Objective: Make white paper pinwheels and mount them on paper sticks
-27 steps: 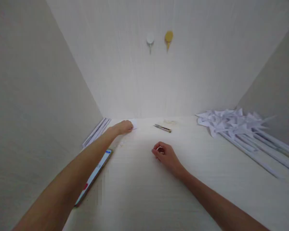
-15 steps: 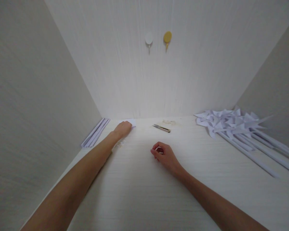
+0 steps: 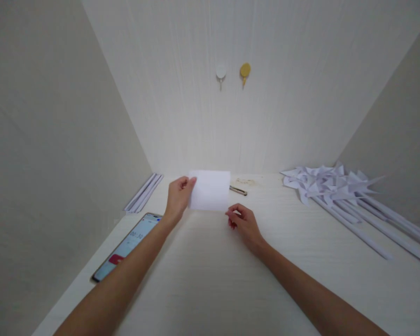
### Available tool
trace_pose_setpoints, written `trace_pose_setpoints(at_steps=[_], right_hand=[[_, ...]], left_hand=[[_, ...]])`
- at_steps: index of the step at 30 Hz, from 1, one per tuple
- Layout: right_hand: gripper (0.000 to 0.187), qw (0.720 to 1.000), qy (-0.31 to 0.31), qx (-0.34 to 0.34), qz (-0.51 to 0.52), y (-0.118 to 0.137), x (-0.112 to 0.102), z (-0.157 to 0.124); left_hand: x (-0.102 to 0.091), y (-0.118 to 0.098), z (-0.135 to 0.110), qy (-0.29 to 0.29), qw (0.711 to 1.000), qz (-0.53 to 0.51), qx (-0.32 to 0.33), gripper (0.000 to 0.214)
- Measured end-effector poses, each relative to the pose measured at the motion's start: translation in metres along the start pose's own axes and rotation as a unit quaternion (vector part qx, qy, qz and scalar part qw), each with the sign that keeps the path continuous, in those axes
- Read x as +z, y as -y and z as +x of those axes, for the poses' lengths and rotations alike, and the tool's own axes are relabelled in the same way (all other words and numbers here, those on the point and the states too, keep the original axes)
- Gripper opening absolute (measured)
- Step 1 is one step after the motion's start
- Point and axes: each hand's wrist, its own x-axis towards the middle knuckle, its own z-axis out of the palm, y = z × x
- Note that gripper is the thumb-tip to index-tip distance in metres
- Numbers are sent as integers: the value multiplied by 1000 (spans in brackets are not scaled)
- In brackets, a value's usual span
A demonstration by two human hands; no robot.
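Dim, diffuse light, slightly soft detail

Your pale back wall [image 3: 182,112] bears a white hook [image 3: 220,73] and a yellow hook [image 3: 245,71]. Greyer side walls [image 3: 49,140] flank your worktop [image 3: 210,280].

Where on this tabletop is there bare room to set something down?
Bare: the tabletop between the left forearm and right forearm, and the patch between the right hand and the paper pinwheels. Crowded: the right side, where those pile up, and the left edge, with the phone and white strips.
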Motion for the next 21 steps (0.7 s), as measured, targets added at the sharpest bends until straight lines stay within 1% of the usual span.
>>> trace_pose_setpoints(at_steps=[2,3,5,7,8,10,12,14,15,18,19,20,21], right_hand=[[16,999,-23,-7,44,0,-2,1],[18,998,-33,-5,61,1,-4,0],[24,995,-49,1,87,4,-6,-3],[30,996,-41,5,82,8,-8,-8],[31,998,-23,4,64,10,-9,-11],[31,999,33,2,8,12,-12,-17],[32,996,84,-1,-40,12,-15,-20],[29,992,106,-9,-65,12,-18,-21],[27,992,105,-15,-69,12,-20,-20],[24,996,62,-27,-54,12,-27,-15],[25,998,44,-28,-43,12,-29,-13],[25,999,27,-27,-31,12,-31,-11],[26,999,14,-26,-20,12,-32,-10]], left_hand=[[4,8,-27,35,997,-37,-53,34],[5,14,-39,56,995,-38,-67,35],[7,23,-56,75,993,-38,-82,35],[7,30,-66,89,992,-34,-88,36],[7,32,-68,93,991,-32,-89,37],[7,34,-71,100,990,-35,-89,38],[7,35,-72,118,987,-51,-99,37],[6,36,-73,153,977,-83,-126,29],[5,37,-74,174,969,-106,-141,31],[0,40,-72,225,942,-188,-162,72],[-2,41,-70,231,937,-209,-160,77],[-4,41,-69,232,935,-219,-156,74],[-5,42,-67,231,935,-219,-153,64]])
